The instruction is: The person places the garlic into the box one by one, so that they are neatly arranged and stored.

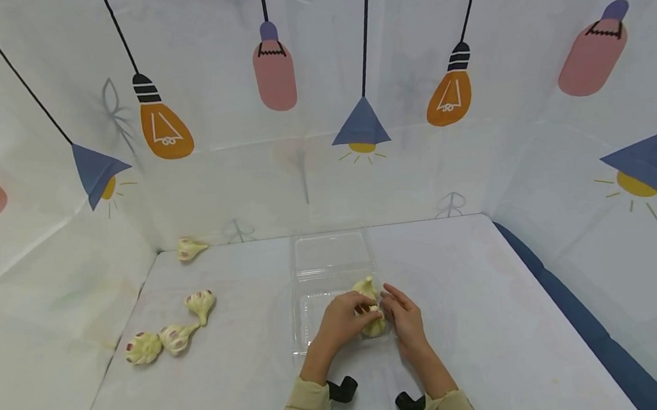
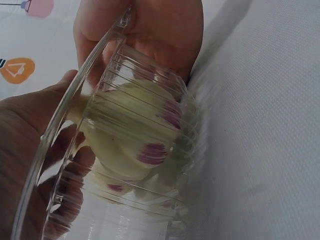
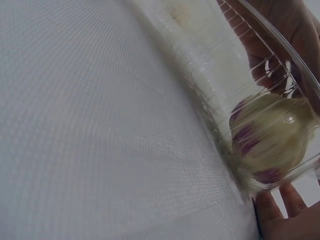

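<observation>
A clear plastic clamshell box (image 1: pixel 305 322) lies with its lid folded back, away from me. Two garlic bulbs stand at its right side: a rear garlic bulb (image 1: pixel 365 286) and a front garlic bulb (image 1: pixel 374 328). My left hand (image 1: pixel 342 320) reaches over the box and pinches the front bulb near its neck. That bulb (image 2: pixel 132 130) shows purple patches through the ribbed wall in the left wrist view. Just outside the box's right wall is my right hand (image 1: pixel 407 324), its fingers loosely extended. In the right wrist view its fingertips (image 3: pixel 292 200) are at the wall's corner.
Several more garlic bulbs lie on the left of the white table (image 1: pixel 488 321): a far bulb (image 1: pixel 190 248), a middle bulb (image 1: pixel 200 304), and a touching pair, the right bulb (image 1: pixel 177 338) and left bulb (image 1: pixel 143 348). A lamp-printed curtain (image 1: pixel 327 186) surrounds the back and sides.
</observation>
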`<state>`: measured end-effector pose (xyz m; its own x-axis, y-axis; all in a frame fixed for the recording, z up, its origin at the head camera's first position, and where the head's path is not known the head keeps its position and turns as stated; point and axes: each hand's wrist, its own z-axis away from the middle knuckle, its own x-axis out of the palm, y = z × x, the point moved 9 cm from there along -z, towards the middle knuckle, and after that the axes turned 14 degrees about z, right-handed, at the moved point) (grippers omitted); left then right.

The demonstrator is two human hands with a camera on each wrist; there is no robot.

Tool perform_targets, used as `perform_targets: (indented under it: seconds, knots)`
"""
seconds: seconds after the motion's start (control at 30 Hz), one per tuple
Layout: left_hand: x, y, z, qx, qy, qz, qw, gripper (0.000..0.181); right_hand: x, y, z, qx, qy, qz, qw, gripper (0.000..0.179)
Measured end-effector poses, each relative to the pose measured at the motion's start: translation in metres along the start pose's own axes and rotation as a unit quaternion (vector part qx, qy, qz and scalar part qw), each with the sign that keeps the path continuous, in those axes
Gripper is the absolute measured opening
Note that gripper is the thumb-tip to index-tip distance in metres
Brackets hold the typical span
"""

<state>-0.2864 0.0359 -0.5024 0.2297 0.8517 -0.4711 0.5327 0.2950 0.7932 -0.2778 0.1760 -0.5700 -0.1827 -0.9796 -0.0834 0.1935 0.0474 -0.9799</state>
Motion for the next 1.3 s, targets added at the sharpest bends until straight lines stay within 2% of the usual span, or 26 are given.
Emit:
perform_targets:
  seconds: [0.23,0.73,1.0,1.17,1.3]
  knots:
    - [0.003,0.0,0.0,0.0,-0.01,0.0,1.0,0.022,0.0,0.0,0.001,-0.004,0.0,0.0,1.0,0.04]
    - [-0.002,0.001,0.002,-0.017,-0.002,0.026,0.9995,0.029,0.0,0.001,-0.001,0.002,0.005,-0.009,0.9999,0.04]
    - [-0.012,0.007,0.005,-0.011,0.006,0.022,0.9997,0.026,0.0,0.001,-0.001,0.007,0.004,-0.009,0.9999,0.04]
    - [-0.023,0.011,0.007,0.003,0.019,0.009,0.9998,0.026,0.0,0.001,-0.001,0.007,0.002,-0.003,1.0,0.041]
    - [-0.031,0.012,0.01,-0.002,0.023,0.015,0.9996,0.026,0.0,0.002,-0.002,0.006,0.002,0.004,1.0,0.04]
